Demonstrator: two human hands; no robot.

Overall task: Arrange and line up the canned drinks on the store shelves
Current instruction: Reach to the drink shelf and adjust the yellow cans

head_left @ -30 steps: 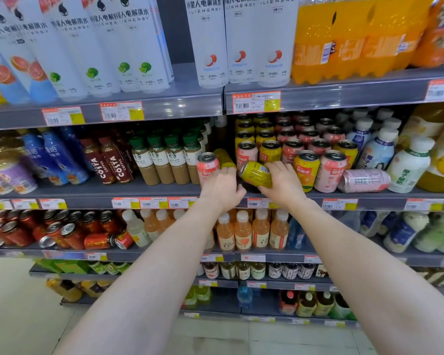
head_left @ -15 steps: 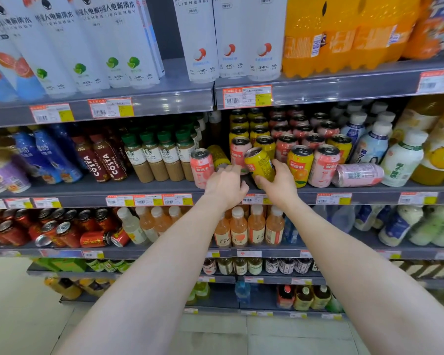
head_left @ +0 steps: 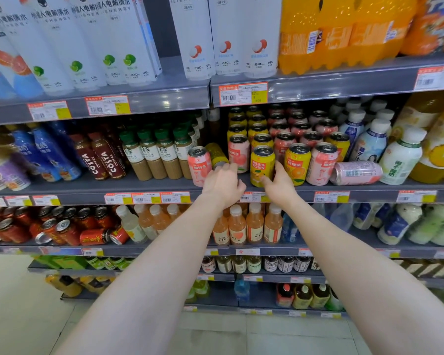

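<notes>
Since a second ago, when the right hand held it tilted on its side, the yellow aluminium drink can with a cartoon lemon face (head_left: 262,166) now stands upright at the front lip of the grey metal middle shelf (head_left: 149,187). Its silver lid and pull tab face up and its red label panel faces outward. The right hand (head_left: 280,184) is loose and spread, fingertips touching the can's lower right side without closing around it. The left hand (head_left: 223,184) is curled with knuckles outward and reaches toward a yellow can lying on its side (head_left: 217,155); whether it grips that can cannot be told. That toppled can sits between an upright pink peach can (head_left: 199,165) on the left and another upright pink can (head_left: 238,152) behind the hands. To the right stand an orange-printed yellow can (head_left: 297,163) and a pink can (head_left: 321,163), then a pink can fallen flat (head_left: 355,172) near the shelf edge, just beside a white green-labelled bottle (head_left: 400,156). A narrow bare strip of shelf runs along the front below the cans.
</notes>
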